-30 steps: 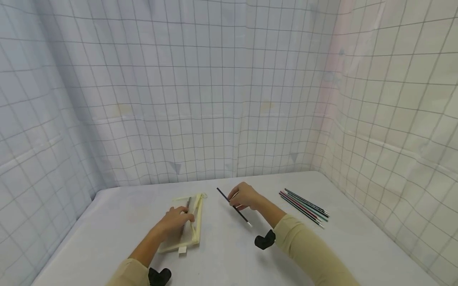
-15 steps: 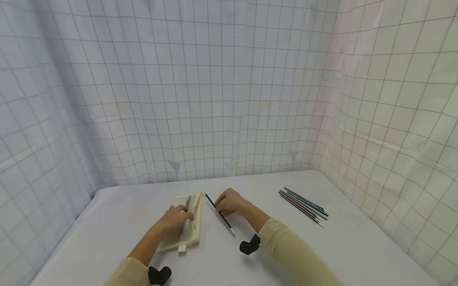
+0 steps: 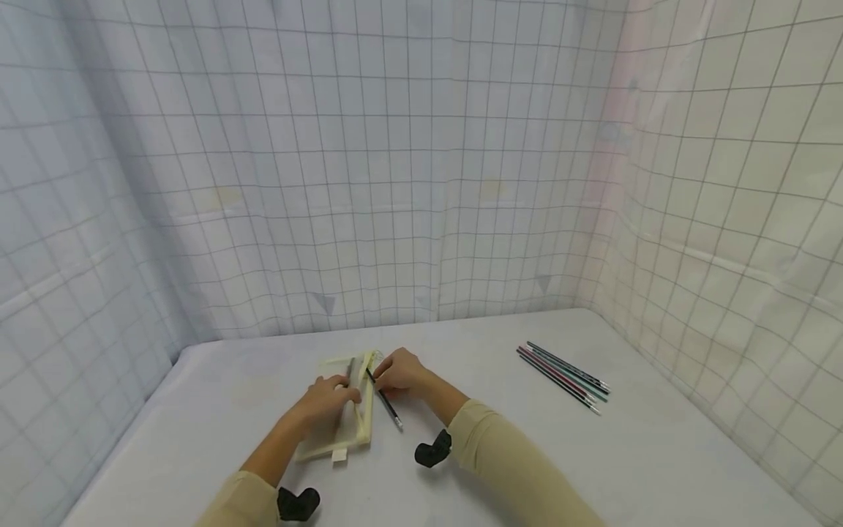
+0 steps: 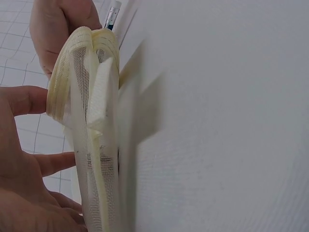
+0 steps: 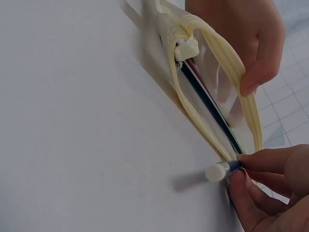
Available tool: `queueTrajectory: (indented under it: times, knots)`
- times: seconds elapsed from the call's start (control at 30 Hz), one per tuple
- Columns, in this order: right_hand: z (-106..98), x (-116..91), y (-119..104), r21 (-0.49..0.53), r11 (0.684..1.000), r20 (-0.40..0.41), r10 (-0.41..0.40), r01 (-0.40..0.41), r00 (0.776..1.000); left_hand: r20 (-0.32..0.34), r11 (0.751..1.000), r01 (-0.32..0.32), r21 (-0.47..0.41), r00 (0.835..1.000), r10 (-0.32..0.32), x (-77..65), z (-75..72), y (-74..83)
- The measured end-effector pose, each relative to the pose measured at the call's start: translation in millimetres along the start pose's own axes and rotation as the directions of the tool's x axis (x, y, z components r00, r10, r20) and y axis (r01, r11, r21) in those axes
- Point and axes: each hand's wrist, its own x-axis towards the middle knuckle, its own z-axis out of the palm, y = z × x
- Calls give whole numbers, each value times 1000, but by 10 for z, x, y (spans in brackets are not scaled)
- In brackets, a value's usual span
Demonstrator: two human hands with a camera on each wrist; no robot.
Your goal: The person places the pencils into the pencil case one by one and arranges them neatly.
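A see-through mesh zip pouch [image 3: 364, 432] with cream-yellow edging lies left of centre on the white table. My left hand [image 3: 323, 401] grips its zip edge, the thumb on the rim; in the right wrist view the mouth gapes. Dark and red pencils [image 5: 207, 96] show inside. With thumb and fingertips, my right hand [image 3: 399, 372] pinches a dark pencil [image 3: 390, 410] at the mouth's far end. Its white eraser [image 5: 216, 173] points outward, toward me; the far tip reaches over the pouch edge in the head view. Whether that tip is inside is unclear.
Several dark, red and green pencils [image 3: 563, 377] lie in a loose bundle on the right of the table [image 3: 474, 351]. A white tag [image 3: 339, 455] sticks out from the pouch's near end. Grid-patterned curtains [image 3: 408, 183] enclose the back and sides.
My right hand has carried the pencil leftward from mid-table to the pouch, its tip now over the edge. The left hand has stayed on the pouch.
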Motion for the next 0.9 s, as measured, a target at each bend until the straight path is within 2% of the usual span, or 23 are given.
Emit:
queueTrajectory:
  times: [0.27,0.4,0.5,0.63,0.73,0.83,0.9]
  knots:
    - [182,90,-84,-62,997,-57,-47,44,997,5,1000,1,-10,1000,-1,-25,18,-5]
    - [252,106,-91,-121,989,-44,-93,87,995,14,999,-10,-36,1000,10,-33,28,-10]
    - [286,104,-95,-111,987,-31,-118,114,993,17,999,-17,-41,1000,17,-34,24,1]
    - [303,86,-83,108,990,61,-101,94,993,12,999,-26,-42,1000,26,-33,16,2]
    - [282,72,-59,312,950,166,-81,25,983,12,998,-36,-50,999,36,-33,10,-7]
    - [225,58,-40,385,923,246,-82,-20,966,23,998,-29,-54,999,31,-47,8,-5]
    - [175,45,-35,377,926,284,-88,-27,955,25,998,-24,-51,999,25,-53,10,-1]
